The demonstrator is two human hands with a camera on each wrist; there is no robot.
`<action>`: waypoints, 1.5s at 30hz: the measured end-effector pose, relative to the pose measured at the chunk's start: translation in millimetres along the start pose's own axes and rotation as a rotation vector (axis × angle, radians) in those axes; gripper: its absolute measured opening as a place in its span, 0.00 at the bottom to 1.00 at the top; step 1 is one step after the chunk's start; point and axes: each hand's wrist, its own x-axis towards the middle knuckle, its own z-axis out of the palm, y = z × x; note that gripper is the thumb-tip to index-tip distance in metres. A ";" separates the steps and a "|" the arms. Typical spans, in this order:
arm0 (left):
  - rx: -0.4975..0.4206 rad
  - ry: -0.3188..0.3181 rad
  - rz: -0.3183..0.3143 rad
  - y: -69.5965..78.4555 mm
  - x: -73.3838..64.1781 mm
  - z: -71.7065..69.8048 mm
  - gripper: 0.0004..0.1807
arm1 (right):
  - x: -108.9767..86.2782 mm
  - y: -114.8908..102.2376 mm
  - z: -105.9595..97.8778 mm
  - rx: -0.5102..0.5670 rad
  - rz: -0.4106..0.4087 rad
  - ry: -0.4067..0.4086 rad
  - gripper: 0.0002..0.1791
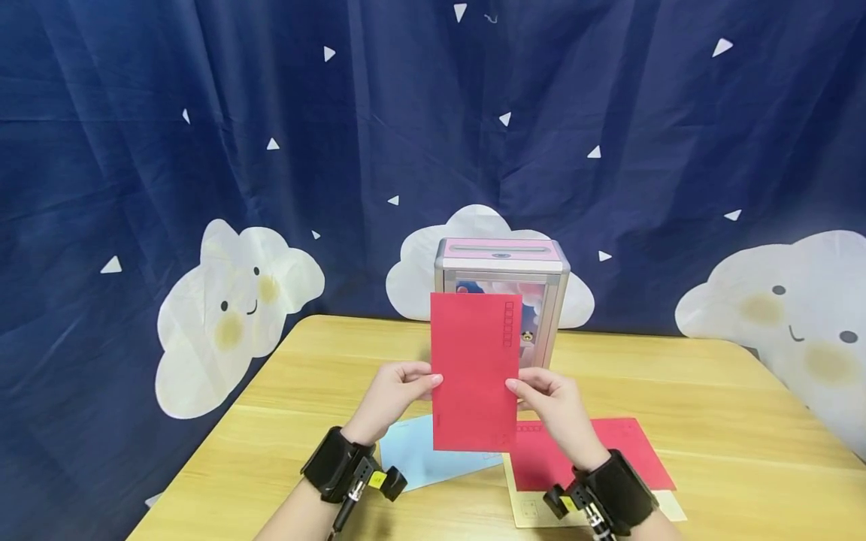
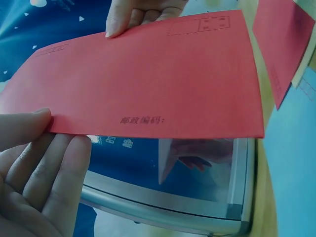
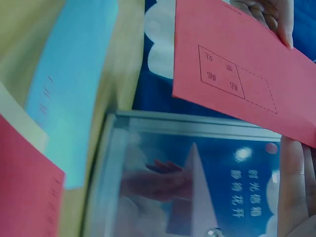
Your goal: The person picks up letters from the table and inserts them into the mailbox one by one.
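A red envelope (image 1: 473,372) is held upright between both hands, above the table and before a box with a slotted pink top (image 1: 501,252). My left hand (image 1: 389,398) pinches its left edge, thumb on the near face and fingers behind. At the opposite edge, my right hand (image 1: 558,409) pinches in the same way. Printed postcode squares run down the envelope's upper right. In the left wrist view, the envelope (image 2: 148,84) shows printed characters along one edge. A stamp frame marks the envelope (image 3: 227,64) in the right wrist view.
On the wooden table (image 1: 325,361), a light blue envelope (image 1: 433,458) lies at the left. Another red envelope (image 1: 629,451) overlaps a cream envelope (image 1: 531,511) at the right. A dark blue curtain (image 1: 406,113) with clouds hangs behind the box.
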 end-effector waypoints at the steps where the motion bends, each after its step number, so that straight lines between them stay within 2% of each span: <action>1: 0.003 -0.001 0.002 1.0 2.1 0.6 0.12 | 1.3 -2.0 -2.1 -0.010 -0.011 -0.005 0.11; 8: 0.013 -0.010 0.042 11.5 18.4 3.2 0.12 | 12.2 -12.3 -14.8 -0.066 -0.078 -0.025 0.10; 13: 0.030 -0.011 0.069 23.4 30.7 4.5 0.12 | 21.9 -18.1 -23.4 -0.131 -0.129 0.008 0.10; 18: 0.071 0.017 0.108 37.1 47.0 4.7 0.12 | 35.7 -28.1 -31.5 -0.176 -0.181 0.048 0.10; 22: 0.101 0.030 0.106 45.9 57.6 3.6 0.13 | 47.2 -37.2 -36.2 -0.192 -0.212 0.059 0.10; 29: 0.116 0.027 0.129 60.0 74.2 2.9 0.13 | 61.4 -53.6 -43.2 -0.233 -0.209 0.072 0.11; 36: 0.135 0.033 0.184 81.4 88.2 1.7 0.13 | 73.8 -70.4 -49.8 -0.196 -0.213 0.097 0.12; 40: 0.128 0.037 0.220 92.4 93.8 -0.7 0.14 | 81.2 -80.0 -51.6 -0.188 -0.230 0.102 0.14; 45: 0.127 0.051 0.225 102.3 98.4 -4.3 0.14 | 89.4 -90.6 -52.3 -0.226 -0.230 0.093 0.16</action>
